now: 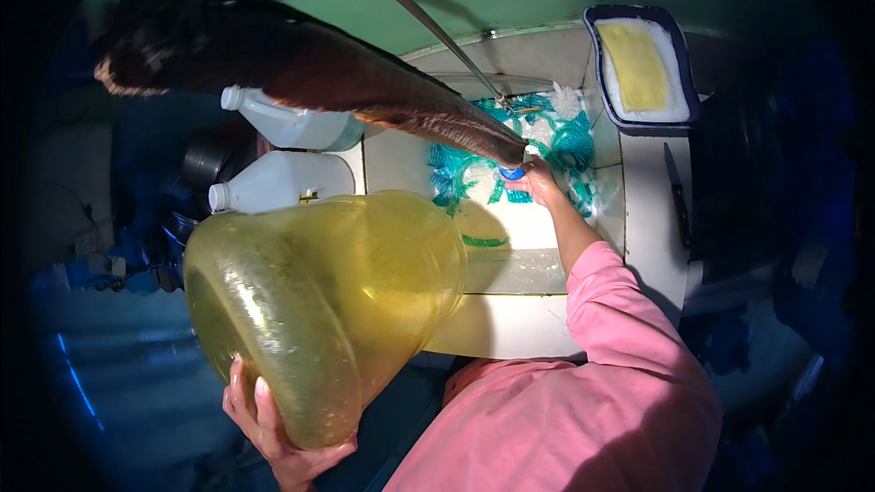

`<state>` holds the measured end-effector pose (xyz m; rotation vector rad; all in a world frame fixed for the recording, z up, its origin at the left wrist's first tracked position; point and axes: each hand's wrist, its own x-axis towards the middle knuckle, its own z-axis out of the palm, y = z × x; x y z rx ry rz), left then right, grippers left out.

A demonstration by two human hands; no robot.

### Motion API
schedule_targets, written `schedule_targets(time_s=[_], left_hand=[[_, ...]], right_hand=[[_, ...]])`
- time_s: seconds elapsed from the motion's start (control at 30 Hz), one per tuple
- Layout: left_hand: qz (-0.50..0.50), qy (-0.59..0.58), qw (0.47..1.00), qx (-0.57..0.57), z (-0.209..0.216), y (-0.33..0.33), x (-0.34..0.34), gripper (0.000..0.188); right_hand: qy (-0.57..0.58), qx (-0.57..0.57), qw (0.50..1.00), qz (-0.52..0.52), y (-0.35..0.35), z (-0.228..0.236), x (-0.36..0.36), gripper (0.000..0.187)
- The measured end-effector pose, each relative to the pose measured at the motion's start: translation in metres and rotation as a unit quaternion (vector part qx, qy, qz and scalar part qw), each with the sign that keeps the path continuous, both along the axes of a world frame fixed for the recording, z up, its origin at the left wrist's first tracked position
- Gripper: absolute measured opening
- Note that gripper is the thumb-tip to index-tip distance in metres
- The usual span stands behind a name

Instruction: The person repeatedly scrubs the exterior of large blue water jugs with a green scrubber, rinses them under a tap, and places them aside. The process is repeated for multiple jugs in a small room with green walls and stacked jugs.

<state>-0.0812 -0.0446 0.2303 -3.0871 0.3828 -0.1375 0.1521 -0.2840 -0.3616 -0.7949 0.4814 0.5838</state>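
Left hand [287, 442]: fingers and thumb bent around the jug's [383, 255] broad end.
Jug: yellow, tilted, reaching up and right from that hold.
Right hand [544, 186]: pinching a blue piece [512, 174], above the sink [524, 269].
Dark pole [328, 82]: narrow end at the right-hand pinch, thick end far up-left.
Tray [692, 82]: up-right of the pinch.
Knife [677, 191]: right of it.

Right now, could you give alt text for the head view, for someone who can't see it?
A person's left hand cups a large, tilted, translucent yellow container, while the right hand touches something small and blue over a pale basin. A long, dark, unidentifiable shape crosses the upper left.
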Motion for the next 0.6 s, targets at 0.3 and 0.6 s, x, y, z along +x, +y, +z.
schedule_targets(time_s=[0.3,0.6], left_hand=[[0.02,0.002,1.0,-0.003,0.002,0.004,-0.008,0.113],[-0.006,-0.012,1.0,-0.02,0.003,0.019,-0.02,0.118]], right_hand=[[-0.018,0.004,1.0,-0.011,0.01,0.043,0.025,0.032],[-0.085,0.059,0.993,0.048,0.014,0.051,0.012,0.03]])
